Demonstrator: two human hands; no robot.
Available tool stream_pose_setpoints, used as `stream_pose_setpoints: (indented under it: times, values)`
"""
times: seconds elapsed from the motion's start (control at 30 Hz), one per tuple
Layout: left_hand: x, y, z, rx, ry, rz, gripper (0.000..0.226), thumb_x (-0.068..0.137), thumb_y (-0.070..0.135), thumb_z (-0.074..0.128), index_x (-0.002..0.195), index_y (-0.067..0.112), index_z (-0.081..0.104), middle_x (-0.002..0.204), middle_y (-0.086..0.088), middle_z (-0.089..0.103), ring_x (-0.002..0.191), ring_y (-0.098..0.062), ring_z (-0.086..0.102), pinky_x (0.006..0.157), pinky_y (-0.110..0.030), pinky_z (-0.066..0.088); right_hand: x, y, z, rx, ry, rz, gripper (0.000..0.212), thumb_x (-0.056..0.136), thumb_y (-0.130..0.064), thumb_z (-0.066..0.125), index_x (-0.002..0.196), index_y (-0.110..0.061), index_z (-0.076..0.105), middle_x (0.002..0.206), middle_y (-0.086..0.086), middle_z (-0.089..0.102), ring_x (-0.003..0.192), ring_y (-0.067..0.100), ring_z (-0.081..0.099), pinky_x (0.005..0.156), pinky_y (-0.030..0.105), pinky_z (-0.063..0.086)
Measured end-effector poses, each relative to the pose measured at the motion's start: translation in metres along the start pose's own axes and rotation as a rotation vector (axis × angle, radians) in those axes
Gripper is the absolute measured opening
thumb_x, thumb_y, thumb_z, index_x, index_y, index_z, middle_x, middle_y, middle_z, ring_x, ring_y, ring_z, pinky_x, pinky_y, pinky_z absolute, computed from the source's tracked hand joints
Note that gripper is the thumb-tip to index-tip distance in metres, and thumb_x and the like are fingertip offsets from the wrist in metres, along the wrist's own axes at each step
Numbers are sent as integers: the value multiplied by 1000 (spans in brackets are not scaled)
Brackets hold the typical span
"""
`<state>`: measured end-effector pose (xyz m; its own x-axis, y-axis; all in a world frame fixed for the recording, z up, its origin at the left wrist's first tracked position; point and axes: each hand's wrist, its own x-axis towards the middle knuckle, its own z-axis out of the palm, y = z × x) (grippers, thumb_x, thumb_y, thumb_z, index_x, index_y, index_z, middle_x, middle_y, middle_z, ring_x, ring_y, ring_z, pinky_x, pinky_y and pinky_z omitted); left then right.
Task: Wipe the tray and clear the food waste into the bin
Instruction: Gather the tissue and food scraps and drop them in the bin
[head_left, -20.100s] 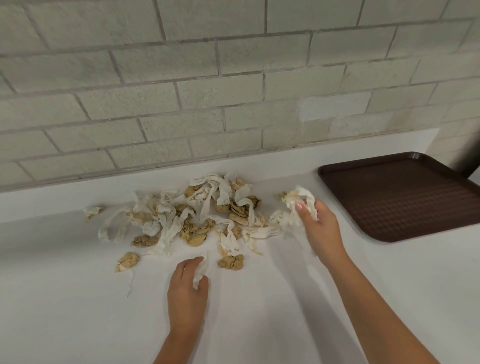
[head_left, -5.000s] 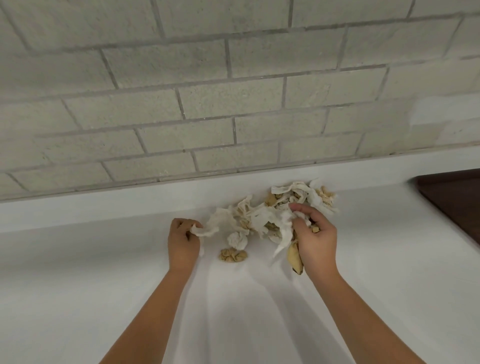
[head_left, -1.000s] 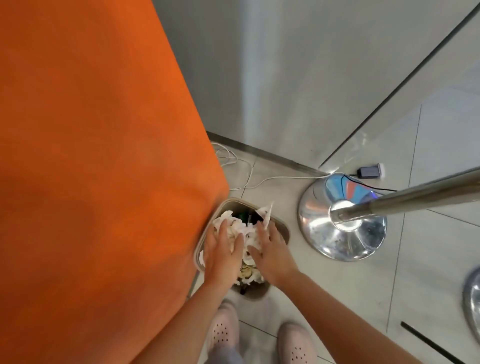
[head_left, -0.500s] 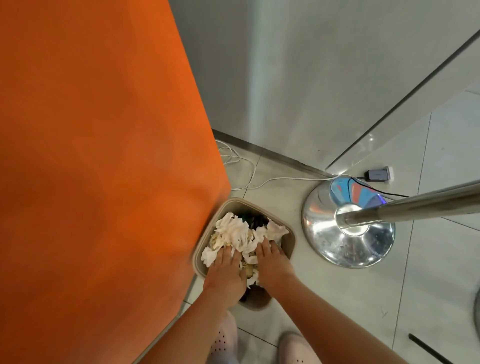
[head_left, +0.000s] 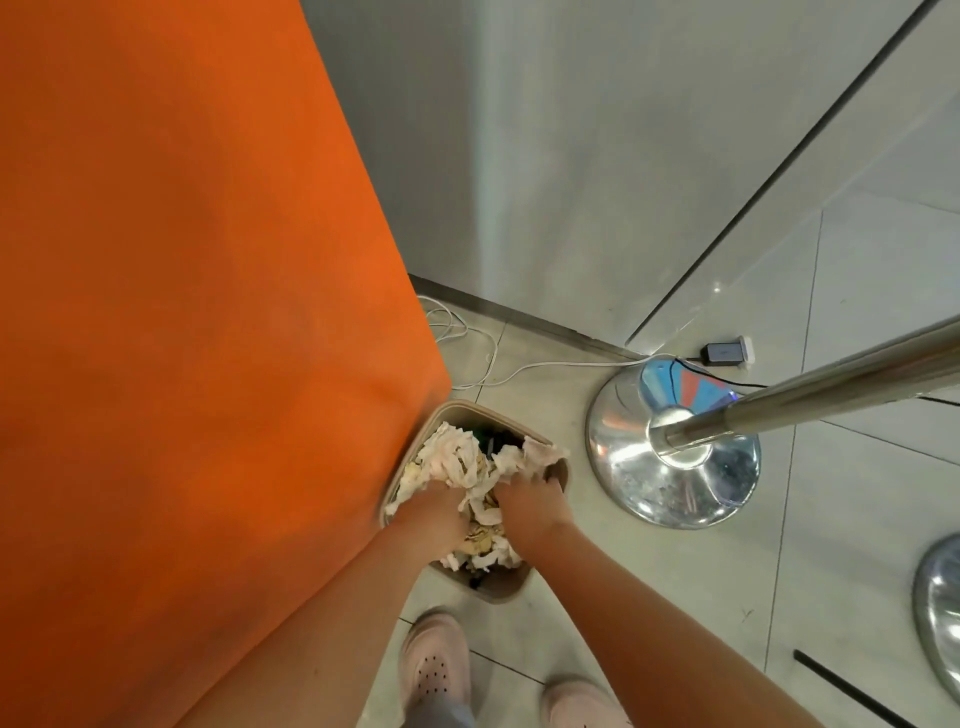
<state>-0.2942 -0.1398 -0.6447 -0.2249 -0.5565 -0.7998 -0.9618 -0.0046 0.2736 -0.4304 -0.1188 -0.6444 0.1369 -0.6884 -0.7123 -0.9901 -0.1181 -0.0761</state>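
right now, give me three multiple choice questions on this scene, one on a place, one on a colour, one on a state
1. Where does the bin stand?
A. on the floor, beside the orange panel
B. on a counter
C. on a chair

2. What colour are the shoes?
A. black
B. pale pink
C. green

3. What state is the bin in?
A. empty
B. closed with a lid
C. heaped with waste

Answers:
1 A: the bin sits on the floor tiles by the panel's corner.
2 B: both toes show pale pink.
3 C: paper and scraps rise above the rim, with the left hand and right hand on them.
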Motion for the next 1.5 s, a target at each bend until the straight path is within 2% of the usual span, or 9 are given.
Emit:
stream_pose_setpoints:
  times: [0.37,0.57,0.67,0.8,1.07,1.17,1.3,1.43,1.5]
  values:
    - [-186,52,-47,-323,292,-51,39,95,21,47,133,18,51,140,-5,42,119,-22,51,94,-23,39,-159,-16,-112,297,117,-116,34,96,-26,43,127,-22,56,126,3,58,113,23,56,91,32,46]
    - [-371,83,-86,-625,628,-28,30,94,22,51,124,22,59,120,0,54,111,-14,52,87,-21,37,-296,-61,-190,556,257,-333,34,90,-29,54,123,-28,60,125,0,61,113,19,57,91,27,45]
    - [-469,88,-97,-723,882,2,25,92,19,54,115,23,64,114,5,59,107,-6,52,87,-13,36,-362,-89,-222,644,379,-462,36,89,-32,59,125,-28,59,121,-1,62,106,14,60,86,27,45]
    - [-588,74,-94,-877,1163,-25,24,92,19,57,93,42,62,103,20,65,97,7,58,86,-8,41,-443,-146,-256,826,416,-685,30,88,-26,65,117,-30,61,111,-8,64,97,8,61,88,29,50]
    - [-757,-21,-56,-1010,1549,-319,16,91,22,58,91,34,68,95,23,67,87,8,59,70,-4,43,-537,-301,-278,692,312,-1032,32,87,-31,64,117,-38,56,108,-16,58,95,2,57,80,17,47]
    - [-798,-72,-36,-1124,1590,-376,14,91,23,58,93,30,70,94,19,69,86,0,63,72,-11,44,-558,-365,-272,593,314,-1091,34,88,-34,62,121,-35,55,111,-15,57,95,2,56,75,9,43]
    - [-846,-150,-12,-1246,1614,-422,14,90,19,58,91,28,70,91,10,70,86,-8,66,72,-20,48,-581,-455,-256,512,296,-1118,35,89,-34,61,124,-31,54,112,-12,56,95,5,56,79,15,43]
    - [-883,-240,5,-1131,1618,-533,15,88,16,59,86,29,68,93,13,69,83,-4,63,71,-16,47,-599,-541,-239,479,304,-1099,36,89,-33,61,124,-29,55,111,-9,56,94,7,56,80,18,42]
    - [-893,-284,7,-1023,1580,-599,13,88,18,60,95,25,69,100,5,67,87,-8,62,76,-20,45,-605,-576,-233,484,309,-1074,36,89,-33,61,125,-28,56,111,-8,56,94,8,56,80,19,42]
